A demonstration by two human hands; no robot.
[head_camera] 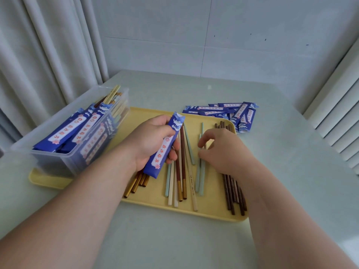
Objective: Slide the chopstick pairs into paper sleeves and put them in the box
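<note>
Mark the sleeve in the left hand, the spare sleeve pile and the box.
Held sleeve (158, 162): head view, lower end of its label.
Sleeve pile (223, 111): head view, middle of the pile.
Box (56, 162): head view, near clear wall.

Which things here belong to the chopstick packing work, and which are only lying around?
Job: sleeve in left hand, green chopsticks at right hand, other chopsticks, tray, spare sleeves, box.
Lying about: curtain, slatted panel.

Box (64, 152) left on tray (151, 202); sleeves (223, 113) behind tray.
</note>
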